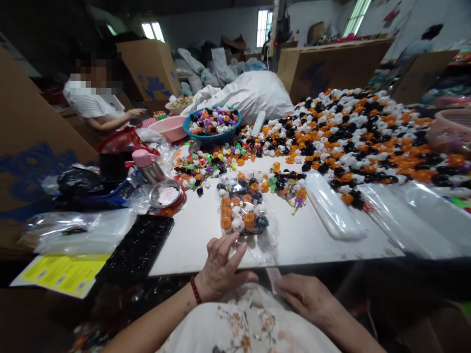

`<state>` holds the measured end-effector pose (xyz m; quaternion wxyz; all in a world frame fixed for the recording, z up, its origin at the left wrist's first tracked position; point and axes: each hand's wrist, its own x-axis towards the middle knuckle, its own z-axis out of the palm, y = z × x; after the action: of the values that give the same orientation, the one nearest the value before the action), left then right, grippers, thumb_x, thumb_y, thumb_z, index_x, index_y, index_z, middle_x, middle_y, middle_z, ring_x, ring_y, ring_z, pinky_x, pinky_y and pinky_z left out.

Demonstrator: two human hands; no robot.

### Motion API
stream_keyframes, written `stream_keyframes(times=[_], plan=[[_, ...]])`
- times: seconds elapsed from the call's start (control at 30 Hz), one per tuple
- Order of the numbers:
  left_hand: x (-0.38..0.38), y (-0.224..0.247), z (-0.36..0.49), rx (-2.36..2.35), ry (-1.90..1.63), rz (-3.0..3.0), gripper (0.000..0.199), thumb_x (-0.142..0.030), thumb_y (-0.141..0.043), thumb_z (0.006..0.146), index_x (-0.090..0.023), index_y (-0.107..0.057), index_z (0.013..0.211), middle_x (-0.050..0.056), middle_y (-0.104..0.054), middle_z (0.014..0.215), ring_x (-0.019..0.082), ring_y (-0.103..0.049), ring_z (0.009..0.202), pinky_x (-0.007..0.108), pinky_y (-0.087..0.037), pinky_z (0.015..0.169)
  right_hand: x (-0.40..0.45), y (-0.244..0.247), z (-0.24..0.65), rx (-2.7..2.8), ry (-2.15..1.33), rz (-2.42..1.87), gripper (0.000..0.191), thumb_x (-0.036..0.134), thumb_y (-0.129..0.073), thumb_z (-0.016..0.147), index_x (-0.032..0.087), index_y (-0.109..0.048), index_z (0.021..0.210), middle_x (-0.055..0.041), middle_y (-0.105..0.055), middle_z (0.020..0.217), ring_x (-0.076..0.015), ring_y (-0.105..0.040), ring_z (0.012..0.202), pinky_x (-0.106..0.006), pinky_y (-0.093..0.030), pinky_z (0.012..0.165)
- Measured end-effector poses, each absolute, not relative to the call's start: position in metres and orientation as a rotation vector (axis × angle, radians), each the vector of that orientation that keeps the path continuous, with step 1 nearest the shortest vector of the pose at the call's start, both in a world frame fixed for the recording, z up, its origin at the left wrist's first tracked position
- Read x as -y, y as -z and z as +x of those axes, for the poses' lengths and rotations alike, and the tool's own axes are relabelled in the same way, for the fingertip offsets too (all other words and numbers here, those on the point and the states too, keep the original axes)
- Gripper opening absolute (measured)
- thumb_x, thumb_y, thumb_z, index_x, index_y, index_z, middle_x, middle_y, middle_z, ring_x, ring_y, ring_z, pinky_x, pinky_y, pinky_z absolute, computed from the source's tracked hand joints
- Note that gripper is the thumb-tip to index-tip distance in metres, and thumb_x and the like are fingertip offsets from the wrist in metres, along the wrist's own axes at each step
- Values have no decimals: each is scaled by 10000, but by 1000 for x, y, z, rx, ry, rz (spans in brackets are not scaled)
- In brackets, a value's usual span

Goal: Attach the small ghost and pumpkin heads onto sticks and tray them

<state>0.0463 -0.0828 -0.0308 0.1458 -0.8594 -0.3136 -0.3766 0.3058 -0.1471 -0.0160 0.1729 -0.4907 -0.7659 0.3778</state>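
A clear plastic bag (271,230) lies at the table's front edge, around rows of small orange, white and black pumpkin- and skull-like pieces (243,208). My left hand (222,267), with a red bead bracelet on the wrist, has its fingers apart at the bag's near end; the fingertips seem to touch the plastic. Just below the table edge, my right hand (307,296) pinches a small pale paper slip (273,279) between thumb and fingers. Small colourful pieces (287,184) lie loose beyond the bag.
A large heap of orange, black and white pieces (353,137) covers the back right. Clear bags (333,208) lie to the right. On the left are a black tray (142,245), a yellow printed sheet (66,272) and a pink-lidded flask (147,164). Behind stands a blue basin (213,137); a person (97,105) sits back left.
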Motion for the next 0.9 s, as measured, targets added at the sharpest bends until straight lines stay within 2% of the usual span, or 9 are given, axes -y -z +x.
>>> stream_keyframes(times=[0.1,0.23,0.4,0.53,0.63,0.7,0.77,0.83,0.9], plan=[[88,42,53,1003,1047,-2414,618,-316,-741,822,-186,-471,1362,216,-523,1332,328,-504,1254,477,-393,995,154,22,308,2144,-1045,-1450,305,277,-466,971,240,-768,991,-55,-732,896,-196,-680,799,-264,-512,723],[83,34,53,1050,1153,-2391,488,-89,-644,848,-241,-564,1305,144,-625,1268,273,-553,1193,423,-405,941,145,24,288,2020,-1098,-1172,360,293,-425,1005,268,-686,1253,-69,-714,1200,-196,-682,1057,-277,-530,911],[74,7,46,1000,1343,-2423,323,-89,-606,877,-221,-623,1172,78,-726,1061,221,-619,1039,407,-402,925,121,28,254,1981,-935,-1025,463,272,-474,982,217,-529,1438,-107,-597,1401,-216,-558,1301,-378,-435,1120],[77,-2,45,878,1412,-2428,206,-83,-586,877,-173,-648,1052,70,-741,964,200,-630,966,398,-379,936,103,28,231,1950,-835,-1062,563,216,-451,963,225,-393,1523,-95,-481,1511,-219,-445,1403,-438,-367,1176],[83,-2,44,828,1447,-2448,181,-75,-560,876,-165,-657,1000,67,-742,933,195,-635,952,407,-343,977,86,23,217,1838,-753,-1159,606,224,-444,947,204,-344,1545,-112,-437,1540,-260,-403,1429,-492,-362,1174],[86,-1,43,791,1463,-2469,177,-69,-549,874,-154,-664,978,72,-740,924,198,-632,948,418,-328,988,73,16,209,1725,-768,-1203,623,266,-461,938,190,-341,1545,-137,-455,1523,-289,-513,1340,-492,-460,1099],[88,-1,42,746,1475,-2492,176,-65,-547,869,-136,-670,974,82,-738,922,204,-628,942,423,-337,972,60,9,202,1578,-875,-1220,647,302,-457,944,193,-295,1560,-152,-534,1446,-254,-685,1063,-429,-589,916],[88,-1,42,689,1488,-2513,178,-64,-556,858,-119,-671,982,92,-738,926,210,-628,936,422,-360,947,49,4,197,1435,-1014,-1222,683,327,-464,950,214,-226,1580,-123,-657,1263,-174,-700,740,-356,-622,719],[88,-1,41,638,1499,-2526,188,-59,-565,842,-111,-669,991,95,-738,933,212,-628,943,419,-377,938,39,3,195,1333,-1101,-1184,735,354,-513,939,239,-187,1587,-71,-712,1085,-149,-661,632,-337,-612,657]])
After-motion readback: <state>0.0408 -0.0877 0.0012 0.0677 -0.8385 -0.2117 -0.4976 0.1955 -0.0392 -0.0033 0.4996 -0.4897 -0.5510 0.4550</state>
